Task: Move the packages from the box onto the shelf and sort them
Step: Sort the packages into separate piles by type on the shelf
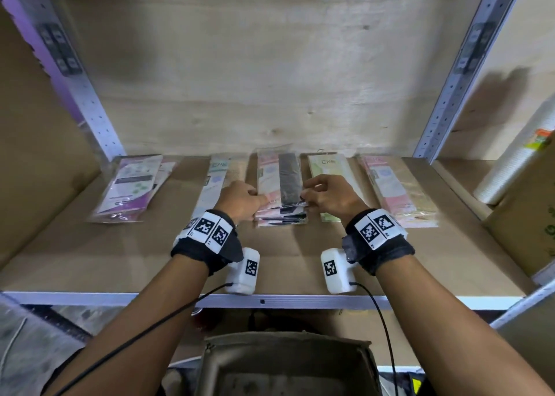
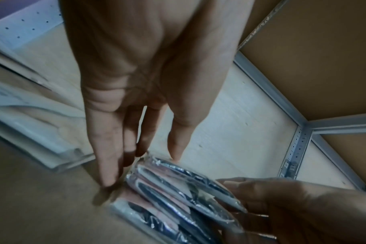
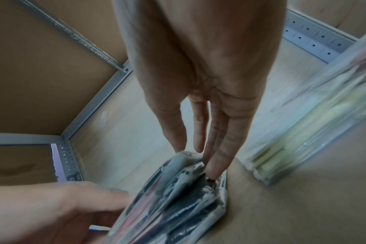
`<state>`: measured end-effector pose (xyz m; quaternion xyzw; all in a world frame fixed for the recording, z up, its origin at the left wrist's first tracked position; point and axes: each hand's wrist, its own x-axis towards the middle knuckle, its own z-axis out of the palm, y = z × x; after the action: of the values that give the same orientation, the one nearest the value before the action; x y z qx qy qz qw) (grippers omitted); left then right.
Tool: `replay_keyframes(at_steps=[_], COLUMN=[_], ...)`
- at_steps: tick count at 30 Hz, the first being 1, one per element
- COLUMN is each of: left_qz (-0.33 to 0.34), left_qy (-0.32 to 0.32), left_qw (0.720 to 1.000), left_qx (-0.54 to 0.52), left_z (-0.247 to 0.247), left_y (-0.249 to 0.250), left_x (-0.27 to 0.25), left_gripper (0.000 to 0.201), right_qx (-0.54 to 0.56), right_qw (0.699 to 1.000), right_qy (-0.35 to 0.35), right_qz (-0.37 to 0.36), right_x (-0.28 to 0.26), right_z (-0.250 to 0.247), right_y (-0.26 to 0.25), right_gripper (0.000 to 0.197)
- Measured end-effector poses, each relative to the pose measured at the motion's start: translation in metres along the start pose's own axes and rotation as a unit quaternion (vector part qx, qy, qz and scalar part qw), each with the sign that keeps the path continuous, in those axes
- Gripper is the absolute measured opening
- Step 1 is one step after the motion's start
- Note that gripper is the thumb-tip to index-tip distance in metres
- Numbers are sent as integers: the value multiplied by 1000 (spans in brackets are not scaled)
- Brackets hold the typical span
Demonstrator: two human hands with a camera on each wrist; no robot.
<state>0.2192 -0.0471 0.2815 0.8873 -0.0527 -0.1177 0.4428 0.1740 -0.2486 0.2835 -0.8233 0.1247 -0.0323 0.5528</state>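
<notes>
Shelf (image 1: 120,260) with five package piles (image 1: 282,185)
</notes>
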Motion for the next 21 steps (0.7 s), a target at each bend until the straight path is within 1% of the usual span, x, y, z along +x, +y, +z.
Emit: replay_keyframes(at_steps=[3, 7, 10, 15, 19, 21], left_qz=[10, 19, 26, 15, 26, 26], left_qy=[-8, -16, -15, -20, 30, 55], left_qw=[999, 999, 999, 998, 999, 997], left_qx=[-36, -40, -36, -59, -30, -36], left_z=[0, -1, 0, -3, -17, -29], left_y=[1, 1, 0, 0, -4, -7], left_x=[-2, -2, -1, 2, 5, 5], left_gripper=[29, 31, 31, 29, 14, 20], right_qx=[-5, -4, 2, 12, 3, 2], right_qw=[1000, 1000, 1000, 1000, 1000, 999], right_qy=[2, -6, -6, -3, 14, 28], right_qz=[-4, -1, -3, -8, -26, -35], right_x=[-1, -4, -6, -10, -11, -11], right_z=[1, 0, -1, -2, -2, -1], right_y=[1, 1, 0, -3, -5, -7], right_gripper=[20, 26, 26, 26, 27, 27])
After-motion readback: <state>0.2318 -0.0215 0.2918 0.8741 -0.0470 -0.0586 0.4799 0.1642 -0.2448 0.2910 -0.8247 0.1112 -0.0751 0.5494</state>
